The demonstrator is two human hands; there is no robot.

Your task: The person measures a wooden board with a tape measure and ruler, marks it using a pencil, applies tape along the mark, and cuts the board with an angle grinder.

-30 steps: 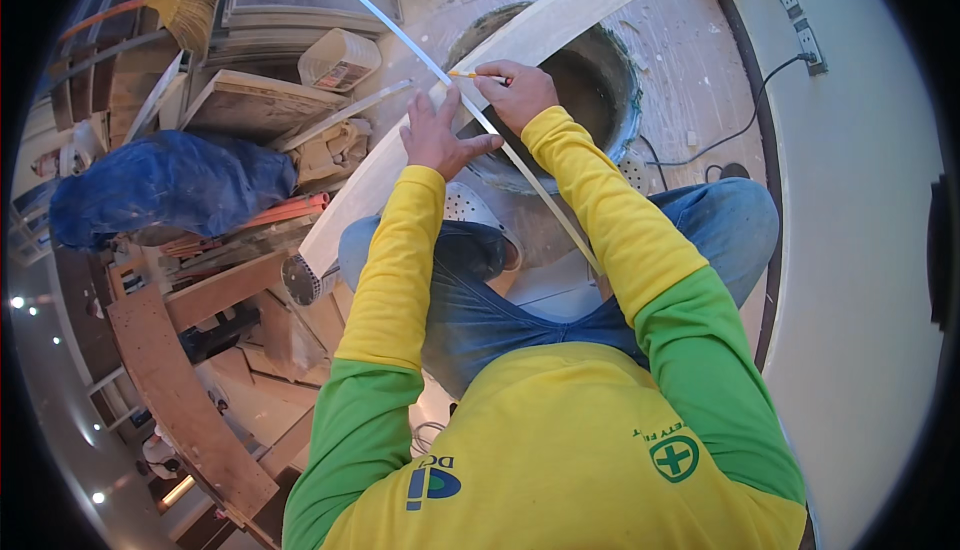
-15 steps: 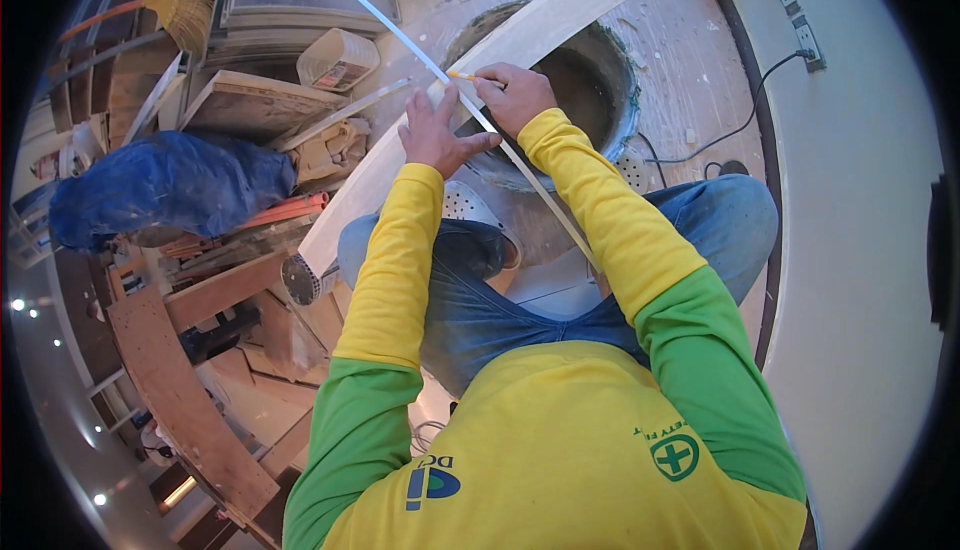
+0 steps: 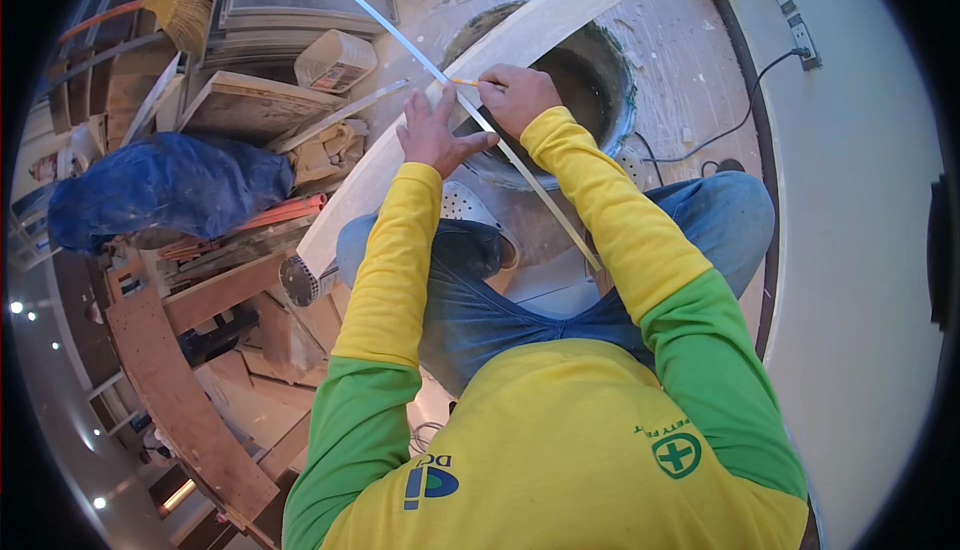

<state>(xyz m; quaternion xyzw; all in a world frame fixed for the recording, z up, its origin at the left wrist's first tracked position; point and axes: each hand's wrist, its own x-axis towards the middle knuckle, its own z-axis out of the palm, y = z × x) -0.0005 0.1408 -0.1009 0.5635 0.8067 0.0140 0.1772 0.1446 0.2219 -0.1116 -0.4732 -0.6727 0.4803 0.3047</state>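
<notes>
A long pale board [image 3: 375, 165] runs diagonally from beside my left knee to the upper right, passing over a round tub. Across it lies a thin, straight metal strip [image 3: 385, 23], its near end between my legs. My left hand [image 3: 436, 134] rests with spread fingers on the board and strip, the thumb reaching over the strip. In my right hand [image 3: 522, 98] is a yellow pencil [image 3: 465, 82], its tip at the strip's edge on the board. The fingers of that hand are closed and partly hidden by its back.
Under the board stands the dirty round tub [image 3: 622, 100]. A white plastic container [image 3: 336, 60], blue plastic sheeting [image 3: 175, 190], wood scraps and a straw broom [image 3: 190, 0] crowd the left. On the right, a black cord [image 3: 740, 122] runs to a wall outlet [image 3: 804, 42].
The pencil tip has shifted slightly down along the strip's edge, and my right hand has moved a little with it. My left hand stays spread on the strip and board.
</notes>
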